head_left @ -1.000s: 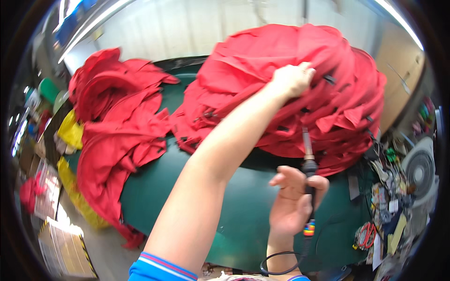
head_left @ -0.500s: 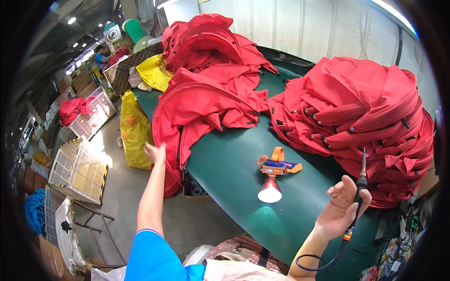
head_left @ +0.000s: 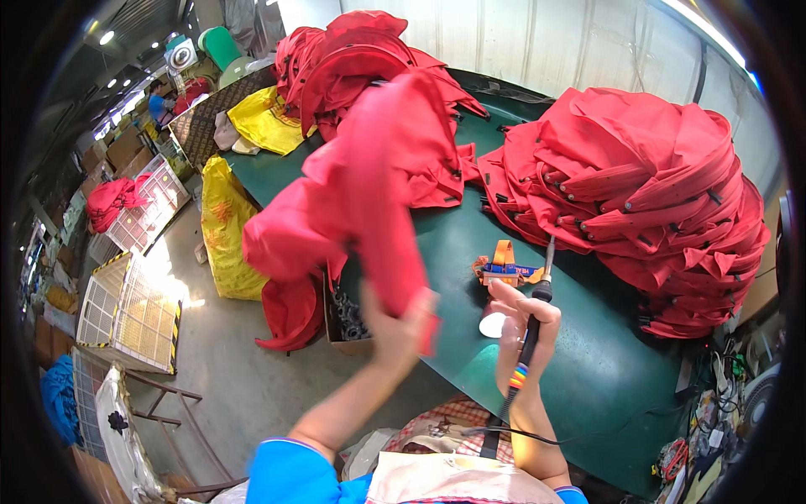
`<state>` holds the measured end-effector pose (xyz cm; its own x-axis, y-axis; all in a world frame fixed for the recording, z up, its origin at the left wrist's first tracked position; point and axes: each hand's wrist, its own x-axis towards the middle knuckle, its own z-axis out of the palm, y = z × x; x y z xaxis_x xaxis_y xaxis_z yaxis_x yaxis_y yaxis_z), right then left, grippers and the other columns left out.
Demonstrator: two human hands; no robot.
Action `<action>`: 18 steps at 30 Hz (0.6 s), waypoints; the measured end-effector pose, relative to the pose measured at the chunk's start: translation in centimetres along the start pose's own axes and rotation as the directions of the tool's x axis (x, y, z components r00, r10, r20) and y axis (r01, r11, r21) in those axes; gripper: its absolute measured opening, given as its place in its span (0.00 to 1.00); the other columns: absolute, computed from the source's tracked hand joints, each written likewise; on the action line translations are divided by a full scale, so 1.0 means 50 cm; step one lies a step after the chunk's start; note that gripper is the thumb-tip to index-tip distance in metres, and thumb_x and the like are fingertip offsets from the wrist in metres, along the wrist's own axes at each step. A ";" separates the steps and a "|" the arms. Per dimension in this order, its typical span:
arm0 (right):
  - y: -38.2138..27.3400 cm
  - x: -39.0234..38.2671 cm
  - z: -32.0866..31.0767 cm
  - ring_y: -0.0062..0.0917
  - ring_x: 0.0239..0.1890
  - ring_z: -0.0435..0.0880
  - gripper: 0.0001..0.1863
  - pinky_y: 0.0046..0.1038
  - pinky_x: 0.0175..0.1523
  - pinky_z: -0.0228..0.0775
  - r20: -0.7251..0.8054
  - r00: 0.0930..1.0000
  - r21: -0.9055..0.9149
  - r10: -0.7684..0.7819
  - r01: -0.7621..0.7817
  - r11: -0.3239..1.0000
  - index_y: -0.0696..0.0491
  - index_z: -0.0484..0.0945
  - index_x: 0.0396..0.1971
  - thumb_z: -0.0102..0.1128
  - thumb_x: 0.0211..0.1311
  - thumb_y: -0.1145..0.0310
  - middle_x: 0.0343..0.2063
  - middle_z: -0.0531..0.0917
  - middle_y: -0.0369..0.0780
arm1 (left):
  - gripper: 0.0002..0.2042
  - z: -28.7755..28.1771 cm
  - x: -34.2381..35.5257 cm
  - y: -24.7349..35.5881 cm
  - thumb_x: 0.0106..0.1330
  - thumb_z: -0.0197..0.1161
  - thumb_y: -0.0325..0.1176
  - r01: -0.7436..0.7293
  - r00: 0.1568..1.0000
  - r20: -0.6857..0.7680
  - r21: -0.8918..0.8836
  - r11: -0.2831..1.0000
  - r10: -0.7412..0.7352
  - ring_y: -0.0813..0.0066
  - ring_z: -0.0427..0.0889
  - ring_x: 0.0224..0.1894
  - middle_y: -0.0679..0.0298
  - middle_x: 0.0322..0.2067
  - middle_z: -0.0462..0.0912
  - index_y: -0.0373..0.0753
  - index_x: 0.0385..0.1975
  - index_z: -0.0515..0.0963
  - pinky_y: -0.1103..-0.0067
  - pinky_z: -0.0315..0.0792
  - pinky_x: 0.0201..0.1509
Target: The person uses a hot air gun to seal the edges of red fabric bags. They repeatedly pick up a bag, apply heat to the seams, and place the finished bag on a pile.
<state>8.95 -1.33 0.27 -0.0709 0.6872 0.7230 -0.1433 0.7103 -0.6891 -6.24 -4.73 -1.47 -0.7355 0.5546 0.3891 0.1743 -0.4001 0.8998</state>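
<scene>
My left hand [head_left: 396,329], smeared by motion, grips the near end of a red fabric piece [head_left: 374,189]. This piece is blurred and raised above the table's left part. In my right hand [head_left: 510,349] is a soldering iron [head_left: 531,336], its metal tip pointing up and away and its cable trailing below the wrist. Behind that hand a lit headlamp [head_left: 489,325] with an orange and blue strap [head_left: 504,259] lies on the green table [head_left: 453,252], partly hidden. A large stack of red fabric pieces [head_left: 638,176] with dark fittings along their edges is piled at the right.
More red fabric [head_left: 348,63] is heaped at the far left of the table. Below the table edge is a box [head_left: 348,344] of small dark parts. Yellow sacks [head_left: 228,235] and a white wire crate [head_left: 130,311] stand leftward. Cables and tools [head_left: 701,437] clutter the lower right.
My left hand has taken hold of a red fabric piece and pulled it up and toward me, to the right. My right hand has moved left with the soldering iron, in front of the headlamp.
</scene>
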 end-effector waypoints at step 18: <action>0.040 0.061 -0.192 0.13 0.22 0.60 0.20 0.20 0.27 0.56 -0.296 0.954 -0.465 -0.049 -0.099 0.880 0.51 0.65 0.35 0.75 0.58 0.72 0.22 0.64 0.30 | 0.28 0.079 -0.081 -0.102 0.68 0.67 0.28 0.524 0.847 0.428 -0.574 0.629 -0.316 0.67 0.74 0.62 0.58 0.60 0.73 0.32 0.66 0.63 0.67 0.69 0.66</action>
<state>17.91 3.66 0.64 0.2320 0.6655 0.7095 0.3404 0.6277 -0.7001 -1.55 -2.07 -6.84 -0.3981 0.9081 0.1299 -0.6517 -0.3796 0.6567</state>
